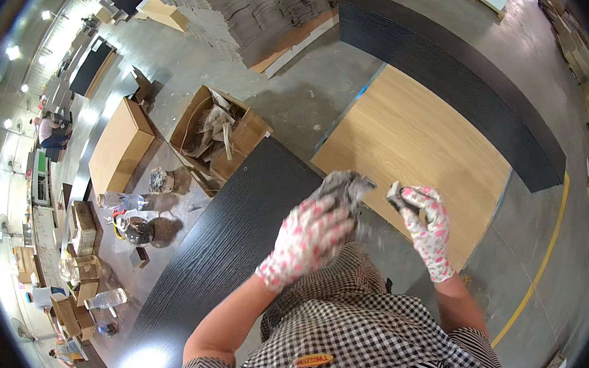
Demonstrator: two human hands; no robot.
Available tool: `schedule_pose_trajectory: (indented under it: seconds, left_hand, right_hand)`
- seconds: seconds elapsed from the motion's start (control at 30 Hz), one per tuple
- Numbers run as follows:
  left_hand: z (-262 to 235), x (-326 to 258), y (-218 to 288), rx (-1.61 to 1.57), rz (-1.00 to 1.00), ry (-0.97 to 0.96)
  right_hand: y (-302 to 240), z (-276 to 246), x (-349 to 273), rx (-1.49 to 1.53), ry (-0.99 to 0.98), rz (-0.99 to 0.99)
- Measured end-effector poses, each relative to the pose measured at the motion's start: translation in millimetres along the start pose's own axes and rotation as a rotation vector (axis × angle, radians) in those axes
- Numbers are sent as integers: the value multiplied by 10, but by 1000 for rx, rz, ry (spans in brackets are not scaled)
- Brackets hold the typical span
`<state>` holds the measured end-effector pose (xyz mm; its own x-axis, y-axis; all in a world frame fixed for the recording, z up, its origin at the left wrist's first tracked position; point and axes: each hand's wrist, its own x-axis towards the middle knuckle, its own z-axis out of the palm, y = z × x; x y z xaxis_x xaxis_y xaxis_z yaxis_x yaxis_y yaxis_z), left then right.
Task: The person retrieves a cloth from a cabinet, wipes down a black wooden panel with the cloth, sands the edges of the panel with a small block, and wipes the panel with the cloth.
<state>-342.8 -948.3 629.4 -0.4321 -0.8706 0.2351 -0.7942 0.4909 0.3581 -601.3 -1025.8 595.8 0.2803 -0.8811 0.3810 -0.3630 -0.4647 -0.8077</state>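
Observation:
My left hand, in a white glove with pink spots, is closed around a crumpled dark grey rag, slightly blurred. My right hand, gloved alike, grips a small block with a pale top and a dark side between thumb and fingers. Both hands are raised in front of my checked apron, apart from each other. Left of them lies a long black wood-grain panel on the table. Whether the rag touches that panel's edge I cannot tell.
A cardboard box of crumpled scraps stands beyond the panel. Bottles, a dark jar and a brown box sit at left. Ahead are a light wood panel, a black panel and stacked grey sheets. People are far left.

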Motion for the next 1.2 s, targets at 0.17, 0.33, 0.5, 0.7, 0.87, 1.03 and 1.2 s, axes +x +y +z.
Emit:
schedule_pose_trajectory:
  seconds: [0.17,0.33,0.5,0.7,0.87,1.03,1.2]
  left_hand:
    - [-164,-1009,281,-7,-8,-110]
    - [-305,-1460,442,-13,-77,-107]
    - [-326,-1866,555,23,-123,-60]
    - [-396,-2320,670,89,-148,-27]
    - [-421,-2552,745,116,-182,-54]
    - [-407,-2672,834,122,-268,2]
    - [-346,-2722,907,198,-356,13]
  right_hand:
    - [-297,272,-145,-162,-96,-203]
    - [-380,503,-275,-323,-45,-176]
    - [-732,680,-733,-371,-117,-204]
    - [-859,702,-790,-406,-7,-211]
    - [-481,603,-351,-477,128,-139]
    - [-921,1000,-1028,-342,-158,-267]
    - [-995,1000,-1014,-424,-114,-402]
